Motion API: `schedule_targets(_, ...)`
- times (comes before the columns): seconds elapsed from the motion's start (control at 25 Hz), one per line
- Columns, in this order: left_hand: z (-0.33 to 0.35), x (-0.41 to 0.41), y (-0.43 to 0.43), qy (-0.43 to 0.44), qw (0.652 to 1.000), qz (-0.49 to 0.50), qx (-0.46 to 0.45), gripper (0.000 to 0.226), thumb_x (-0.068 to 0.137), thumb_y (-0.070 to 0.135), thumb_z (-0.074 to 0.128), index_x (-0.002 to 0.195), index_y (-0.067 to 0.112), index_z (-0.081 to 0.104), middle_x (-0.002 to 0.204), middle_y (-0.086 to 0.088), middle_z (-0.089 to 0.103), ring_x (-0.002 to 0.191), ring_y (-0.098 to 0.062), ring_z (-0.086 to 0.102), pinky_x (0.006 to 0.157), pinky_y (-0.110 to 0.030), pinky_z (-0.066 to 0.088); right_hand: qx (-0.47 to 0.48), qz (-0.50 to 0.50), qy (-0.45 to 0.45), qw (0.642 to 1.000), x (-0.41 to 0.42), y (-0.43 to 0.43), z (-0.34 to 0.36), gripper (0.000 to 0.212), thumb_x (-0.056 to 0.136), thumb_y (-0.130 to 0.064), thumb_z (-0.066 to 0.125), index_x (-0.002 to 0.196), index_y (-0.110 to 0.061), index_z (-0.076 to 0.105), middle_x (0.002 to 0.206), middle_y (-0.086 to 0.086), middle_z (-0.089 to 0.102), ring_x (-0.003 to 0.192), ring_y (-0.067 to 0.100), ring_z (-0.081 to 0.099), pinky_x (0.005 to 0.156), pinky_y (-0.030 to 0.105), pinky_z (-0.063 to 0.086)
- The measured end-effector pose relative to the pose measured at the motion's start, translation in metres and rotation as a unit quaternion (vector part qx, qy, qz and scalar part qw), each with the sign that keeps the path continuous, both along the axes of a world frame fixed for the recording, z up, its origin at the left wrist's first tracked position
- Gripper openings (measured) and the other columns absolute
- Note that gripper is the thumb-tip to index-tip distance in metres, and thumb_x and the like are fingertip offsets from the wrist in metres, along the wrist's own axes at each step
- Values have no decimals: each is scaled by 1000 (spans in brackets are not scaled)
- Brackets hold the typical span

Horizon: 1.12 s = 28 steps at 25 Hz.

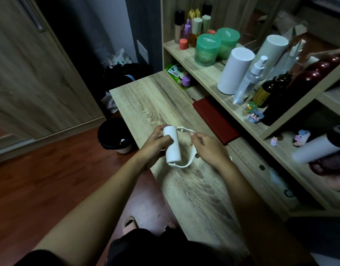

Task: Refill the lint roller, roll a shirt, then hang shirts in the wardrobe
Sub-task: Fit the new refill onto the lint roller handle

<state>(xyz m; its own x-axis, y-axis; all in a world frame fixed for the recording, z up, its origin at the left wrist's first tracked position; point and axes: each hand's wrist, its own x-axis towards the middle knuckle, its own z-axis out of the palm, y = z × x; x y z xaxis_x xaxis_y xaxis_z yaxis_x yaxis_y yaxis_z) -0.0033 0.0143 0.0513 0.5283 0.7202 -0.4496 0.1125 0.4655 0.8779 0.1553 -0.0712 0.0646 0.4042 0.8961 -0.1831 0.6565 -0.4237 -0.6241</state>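
Left hand is found wrapped round the white roll at centre of frame, above the desk. Right hand is pinched on the lint roller's white frame, which loops round the roll. Judgement: the roll should be held steady and the frame's ends pressed squarely into both roll ends until seated. Engagement at the ends is hidden behind the roll. The frame's handle is covered by the right fingers. No shirt is seen.
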Motion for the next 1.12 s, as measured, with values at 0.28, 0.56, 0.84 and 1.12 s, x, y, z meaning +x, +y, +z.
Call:
schedule_targets(0.28, 3, 4, -6, -24, 1000, 2, 5, 42, 72, 17, 56, 107, 38, 46, 102, -13, 53, 89, -24, 57, 68, -35, 50, 0, -30, -16, 999, -5, 1, -1, 50, 91, -58, 25, 81, -25, 61, 59, -4, 66, 68, 13, 64, 71, 33, 47)
schedule_targets(0.56, 5, 15, -18, 21, 991, 86, 96, 63, 64, -2, 65, 97, 45, 39, 82, -10, 53, 61, -21, 55, 56, -32, 52, 28, -64, -39, 997, -26, 5, -3, 48, 94, -50, 26, 88, -18, 61, 85, 6, 71, 86, 30, 63, 73, 36, 44)
schedule_targets(0.84, 9, 9, -24, 55, 991, 51, 108, 61, 64, -2, 62, 105, 36, 39, 68, -6, 54, 51, -20, 52, 49, -29, 47, 44, -73, -56, 995, -38, 4, -5, 46, 97, -44, 28, 95, -13, 62, 99, 15, 69, 96, 36, 60, 75, 38, 43)
schedule_targets(1.12, 11, 5, -25, 57, 988, 21, 143, 60, 57, 8, 63, 101, 41, 39, 69, -6, 54, 53, -22, 53, 51, -33, 48, 60, -68, -43, 995, -38, 7, -2, 45, 96, -44, 31, 92, -14, 65, 93, 12, 70, 91, 33, 62, 73, 37, 44)
